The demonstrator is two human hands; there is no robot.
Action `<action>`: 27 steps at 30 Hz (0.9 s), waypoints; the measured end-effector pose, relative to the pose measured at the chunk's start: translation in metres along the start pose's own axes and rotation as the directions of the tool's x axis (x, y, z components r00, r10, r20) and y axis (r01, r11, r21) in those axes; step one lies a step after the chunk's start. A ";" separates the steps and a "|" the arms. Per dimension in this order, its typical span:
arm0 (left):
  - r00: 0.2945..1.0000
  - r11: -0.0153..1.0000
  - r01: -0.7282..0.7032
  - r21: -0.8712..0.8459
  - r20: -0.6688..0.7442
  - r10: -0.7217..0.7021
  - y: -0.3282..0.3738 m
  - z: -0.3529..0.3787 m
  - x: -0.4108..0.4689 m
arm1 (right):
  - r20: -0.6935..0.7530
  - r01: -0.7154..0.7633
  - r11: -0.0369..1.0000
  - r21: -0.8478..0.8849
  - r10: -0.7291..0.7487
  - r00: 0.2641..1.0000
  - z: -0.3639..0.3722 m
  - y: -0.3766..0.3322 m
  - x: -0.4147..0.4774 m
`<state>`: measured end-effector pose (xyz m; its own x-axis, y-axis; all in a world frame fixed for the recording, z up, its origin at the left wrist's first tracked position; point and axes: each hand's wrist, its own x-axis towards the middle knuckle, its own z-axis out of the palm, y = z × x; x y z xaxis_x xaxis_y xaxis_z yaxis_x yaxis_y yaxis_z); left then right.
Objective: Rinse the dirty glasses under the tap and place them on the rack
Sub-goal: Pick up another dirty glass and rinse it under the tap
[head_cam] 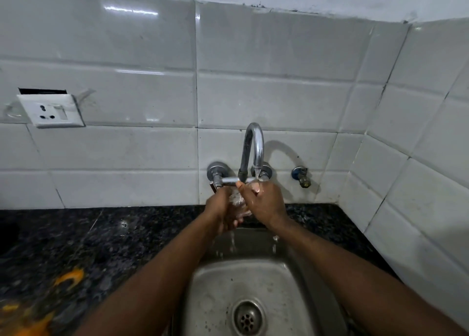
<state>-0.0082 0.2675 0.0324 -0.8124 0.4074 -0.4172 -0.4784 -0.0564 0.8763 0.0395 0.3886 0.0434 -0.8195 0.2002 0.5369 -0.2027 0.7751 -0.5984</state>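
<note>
Item: clear drinking glass (236,200), gripped between left hand (220,211) and right hand (264,203), fingers curled round it. Above hands: curved chrome tap (254,145), running. Below: steel sink (215,285). Rinse in progress; racking outstanding, rack unseen.

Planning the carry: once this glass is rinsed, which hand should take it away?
Left, probably. The left hand wraps the glass from below, while the right hand only curls over its rim under the tap. Rack not in view.

Glass (237,200): mostly hidden between left hand (221,212) and right hand (265,205). Orange shapes (33,321), counter's (114,234) front left corner: blurred, cropped. Sink (281,287): front cropped.
</note>
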 end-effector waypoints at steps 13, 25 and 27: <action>0.989 0.987 0.146 -0.070 -0.014 -0.147 -0.029 0.000 0.002 | 0.301 0.399 0.874 -0.277 -0.315 0.900 -0.019 0.008 0.026; 0.520 -0.266 -0.345 0.900 0.419 0.744 0.020 0.045 -0.009 | 0.436 -0.712 0.071 0.699 0.746 0.503 0.025 0.011 -0.031; 0.577 -0.156 -0.356 0.921 0.348 0.738 0.024 0.042 -0.005 | 0.444 -0.722 0.110 0.684 0.722 0.531 0.026 0.018 -0.030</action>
<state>-0.0015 0.3022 0.0655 -0.7061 0.5112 0.4899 0.6713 0.7034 0.2336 0.0464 0.3809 0.0018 -0.8194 0.3993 -0.4112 0.2027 -0.4691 -0.8596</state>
